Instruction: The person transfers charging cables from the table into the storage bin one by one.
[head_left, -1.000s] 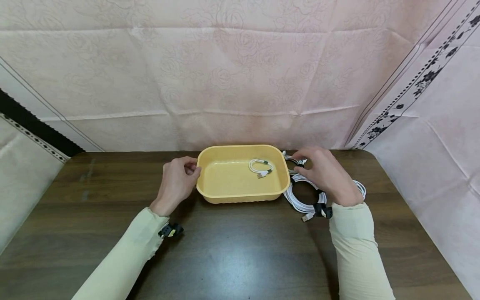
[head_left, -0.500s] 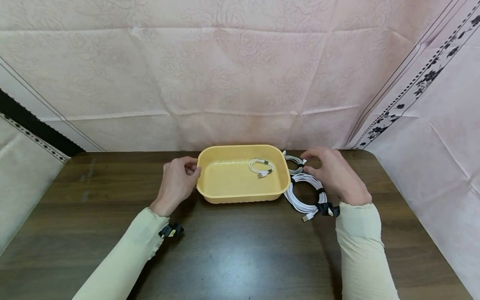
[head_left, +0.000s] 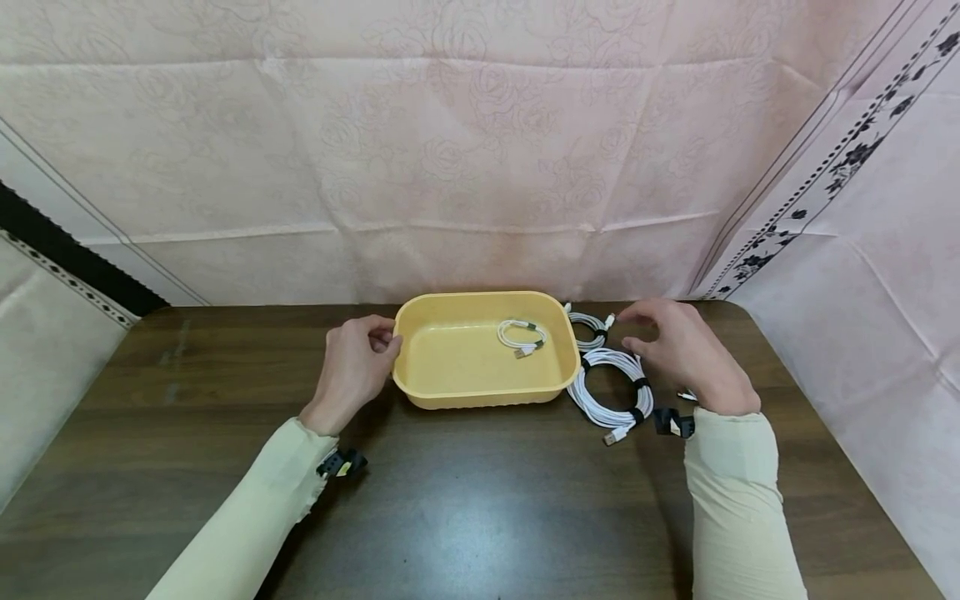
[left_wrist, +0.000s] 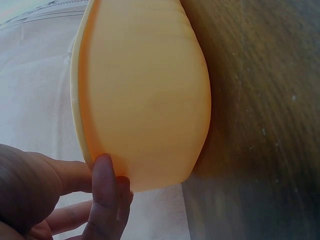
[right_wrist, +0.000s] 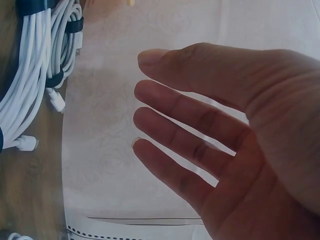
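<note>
Left hand [head_left: 351, 360] is pinching the end rim of the yellow tray [head_left: 450, 354], which is lying between the hands. Right hand [head_left: 686, 348] is hovering with its fingers apart and relaxed, holding nothing. In the right wrist view I'm seeing a gap between those fingers and the coils.

Handling: I'm judging that the left pinch is serving as a steady; light, level pressure should be enough, since lifting or pulling on that rim could be tipping or dragging the tray. For the right, I'm favouring a grip across bound strands near a tie; taking a plug could be loosening a coil.

Around: the short cable [head_left: 526, 351] is lying inside the tray, toward the end away from the left hand. The small coil [head_left: 592, 319] is sitting just beyond the right fingertips, on the tray side, one plug pointing back at them. The big coil [head_left: 587, 403] is lying nearer the wearer, between tray and right wrist.

In the way: the big coil is crowding the tray end, and I cannot tell whether they are touching. A black wrist device [head_left: 672, 422] is hanging near that coil; I'm noting a possible snag. Under the right wrist, a white plug [head_left: 687, 395] is showing, mostly covered. Beyond both hands, a patterned cloth [head_left: 450, 167] is bordering the tabletop [head_left: 450, 517].
</note>
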